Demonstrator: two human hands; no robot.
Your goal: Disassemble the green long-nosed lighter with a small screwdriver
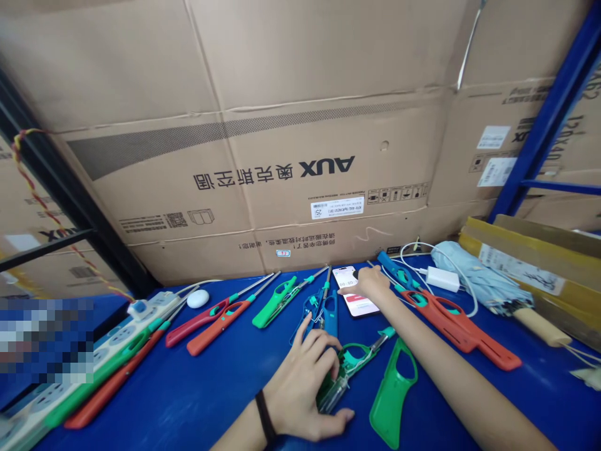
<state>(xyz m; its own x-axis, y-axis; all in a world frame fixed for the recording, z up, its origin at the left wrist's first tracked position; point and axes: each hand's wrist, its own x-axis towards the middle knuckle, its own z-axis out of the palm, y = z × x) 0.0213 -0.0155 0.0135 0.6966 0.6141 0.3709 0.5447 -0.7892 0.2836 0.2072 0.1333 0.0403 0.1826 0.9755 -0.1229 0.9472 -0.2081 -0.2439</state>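
Note:
My left hand (pixel 305 379), with a dark band at the wrist, is spread over a green gas lighter (pixel 354 361) whose casing is opened, baring a clear fuel tank and wires. Its thumb stands apart from the bent fingers; the index finger reaches toward an opened blue lighter (pixel 331 316). Whether the fingers touch the green lighter I cannot tell. A loose green casing half (pixel 393 394) lies to the right. My right hand (pixel 373 283) is at a phone (pixel 361 305) showing a timer-like screen, one finger stretched over it; the other fingers are partly hidden.
Red and orange lighters (pixel 220 326) and an opened green lighter (pixel 277 304) lie left. Orange lighters (pixel 462 322), a white charger (pixel 442 279) and a folded umbrella (pixel 483 275) are at right. A power strip (pixel 51 388) runs along the left; a cardboard wall (pixel 263 144) stands behind.

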